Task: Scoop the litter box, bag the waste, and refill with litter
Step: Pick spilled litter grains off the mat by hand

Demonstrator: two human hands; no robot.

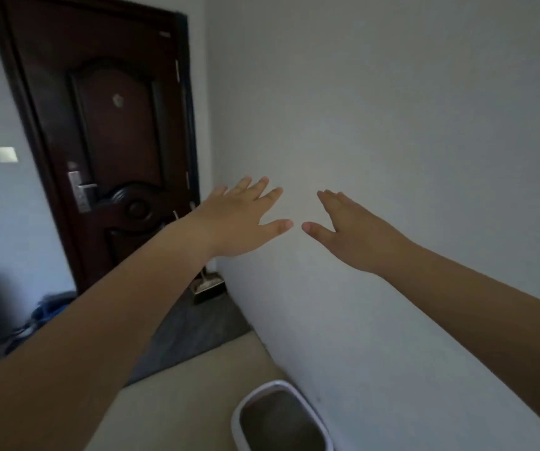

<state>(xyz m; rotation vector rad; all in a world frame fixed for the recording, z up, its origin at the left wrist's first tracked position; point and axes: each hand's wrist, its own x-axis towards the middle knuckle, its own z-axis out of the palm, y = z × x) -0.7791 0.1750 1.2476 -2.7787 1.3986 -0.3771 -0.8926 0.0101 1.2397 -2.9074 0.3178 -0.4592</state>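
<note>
"Two bare hands reach out in front of a plain white wall (392, 125), the left hand (239, 219) and the right hand (353, 232) side by side, thumbs almost meeting. Anything in them?"

"Nothing. The fingers (270, 195) on both are straight and spread, palms down, touching no object."

"Where is the box?"

"Low in the view: a white-rimmed plastic litter box (239, 415) with grey litter inside, standing on the beige floor (177, 402) against the foot of that wall, well below the hands. Only part of it shows."

"How would it handle?"

"Likely stiff in the shell and heavy with its fill, and the grains would shift if it tips. A grip on the rim at two opposite sides, kept level, looks safest. Scooping seems not yet begun; no scoop, bag or fresh litter is in view."

"And behind?"

"A dark brown panelled door (112, 125) with a metal handle, a grey floor mat (193, 327) before it, and a dark dustpan (208, 288) propped in the corner."
</note>
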